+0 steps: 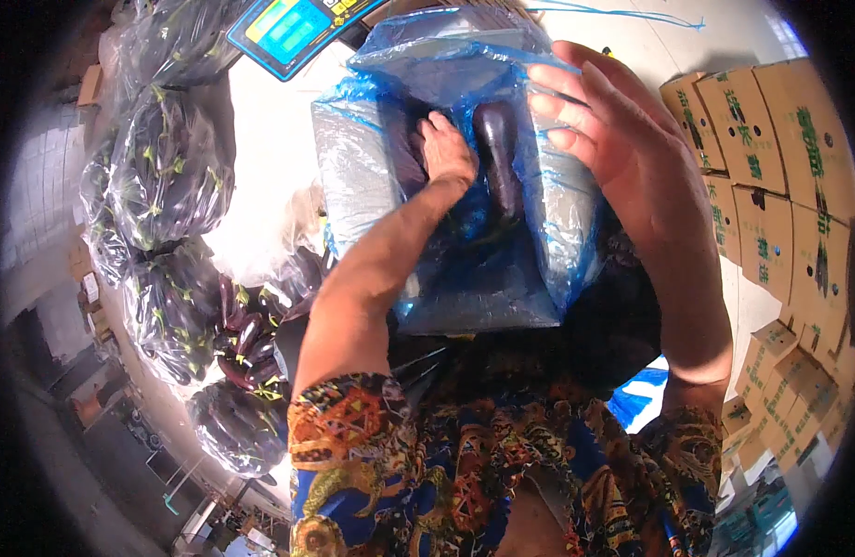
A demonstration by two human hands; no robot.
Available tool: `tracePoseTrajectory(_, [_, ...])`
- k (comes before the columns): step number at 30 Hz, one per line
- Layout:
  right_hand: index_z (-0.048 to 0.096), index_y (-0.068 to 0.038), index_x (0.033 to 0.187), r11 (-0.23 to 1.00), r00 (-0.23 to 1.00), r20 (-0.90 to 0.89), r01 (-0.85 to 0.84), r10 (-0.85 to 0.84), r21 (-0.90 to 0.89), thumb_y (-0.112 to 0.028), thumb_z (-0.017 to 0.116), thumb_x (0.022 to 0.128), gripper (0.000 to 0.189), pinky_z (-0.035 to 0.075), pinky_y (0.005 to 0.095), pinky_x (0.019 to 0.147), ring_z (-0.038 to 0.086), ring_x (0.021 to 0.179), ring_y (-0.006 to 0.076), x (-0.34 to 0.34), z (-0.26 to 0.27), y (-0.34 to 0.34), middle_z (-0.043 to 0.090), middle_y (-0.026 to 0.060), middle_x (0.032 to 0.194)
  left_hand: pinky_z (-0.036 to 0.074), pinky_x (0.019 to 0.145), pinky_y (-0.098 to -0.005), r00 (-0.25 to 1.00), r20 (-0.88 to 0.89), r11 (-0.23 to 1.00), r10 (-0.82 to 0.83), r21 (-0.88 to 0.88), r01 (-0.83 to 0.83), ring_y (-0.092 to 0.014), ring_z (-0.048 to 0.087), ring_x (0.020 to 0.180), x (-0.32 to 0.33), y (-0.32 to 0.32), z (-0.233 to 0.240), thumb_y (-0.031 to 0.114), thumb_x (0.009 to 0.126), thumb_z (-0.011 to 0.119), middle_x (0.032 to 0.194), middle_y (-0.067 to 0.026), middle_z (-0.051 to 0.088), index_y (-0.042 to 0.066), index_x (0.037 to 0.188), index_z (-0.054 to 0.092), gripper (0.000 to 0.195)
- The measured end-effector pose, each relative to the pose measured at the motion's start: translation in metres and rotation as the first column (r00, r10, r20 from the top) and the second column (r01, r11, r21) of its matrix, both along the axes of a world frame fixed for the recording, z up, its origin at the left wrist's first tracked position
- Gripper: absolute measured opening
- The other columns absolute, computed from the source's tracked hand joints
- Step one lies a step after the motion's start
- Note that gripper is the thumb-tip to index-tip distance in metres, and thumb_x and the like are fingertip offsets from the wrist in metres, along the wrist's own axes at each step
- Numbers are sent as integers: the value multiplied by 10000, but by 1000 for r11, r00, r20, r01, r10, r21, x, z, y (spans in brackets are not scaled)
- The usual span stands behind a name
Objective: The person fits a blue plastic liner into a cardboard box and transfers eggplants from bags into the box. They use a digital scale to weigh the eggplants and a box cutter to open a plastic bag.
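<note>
A box lined with blue plastic film [480, 310] stands right in front of me, the film folded out over its flaps. One dark purple eggplant [497, 153] lies lengthwise inside, towards the right wall. My left hand [447, 150] reaches down into the box, beside another purple eggplant [405, 150] at the left wall. Its fingertips are partly in shadow, so whether they grip anything is unclear. Above the right flap, my right hand [608, 129] is raised with fingers apart and nothing in it, close to the film's edge.
A digital scale display [295, 28] stands beyond the box, to the left. Clear plastic bags of eggplants [166, 167] line the left side, with loose eggplants [250, 341] nearer me. Printed cardboard boxes [769, 160] are stacked at right. Blue strapping [629, 12] lies at the far side.
</note>
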State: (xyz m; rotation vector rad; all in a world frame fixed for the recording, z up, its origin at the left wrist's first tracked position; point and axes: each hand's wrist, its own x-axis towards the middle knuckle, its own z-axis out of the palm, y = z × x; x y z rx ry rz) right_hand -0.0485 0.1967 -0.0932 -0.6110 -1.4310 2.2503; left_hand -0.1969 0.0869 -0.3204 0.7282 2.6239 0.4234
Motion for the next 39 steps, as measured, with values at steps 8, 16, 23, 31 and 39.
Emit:
tracePoseTrajectory(8, [459,-27,1343,1000,999,42,-19,19,1,-282,481,958,462,407,321,939,535,1086,195,6,15,2,550,142,1247,491,860,-430,958,-215,980,-191,-105,172,-409,520,1036,-6,3,-1,29,702,691,1133,-233,437,-7,1142,412,522])
tracePoseTrajectory(16, [432,-7,1347,998,1000,-17,-22,21,-66,-392,470,960,547,385,338,955,524,1103,220,3,10,5,542,151,1253,508,875,-394,983,146,994,111,-3,-112,-393,621,987,-26,4,16,250,573,814,1012,-256,635,-38,1057,472,659])
tracePoseTrajectory(23, [427,31,1319,1000,1000,-11,28,-28,7,-540,513,893,717,402,350,971,522,1170,256,6,6,11,541,186,1267,370,1017,-334,614,714,860,-337,499,-109,-228,518,1137,-54,-11,127,65,599,826,1179,-82,586,3,1292,448,792])
tracePoseTrajectory(31, [417,5,1339,998,995,99,30,-24,-56,-478,400,958,615,412,314,913,540,1071,222,-9,11,16,558,174,1234,406,1034,-402,608,597,602,-523,764,-232,-237,542,1124,-42,-51,249,-73,592,807,1142,-77,600,79,1264,481,762])
tracePoseTrajectory(39, [420,0,1342,949,964,-145,-249,223,-195,-318,365,1017,459,467,250,793,561,940,158,-15,-9,16,580,155,1191,471,915,-310,943,152,536,-295,844,32,-188,589,998,-76,-156,317,112,628,820,1056,-79,616,54,1220,504,675])
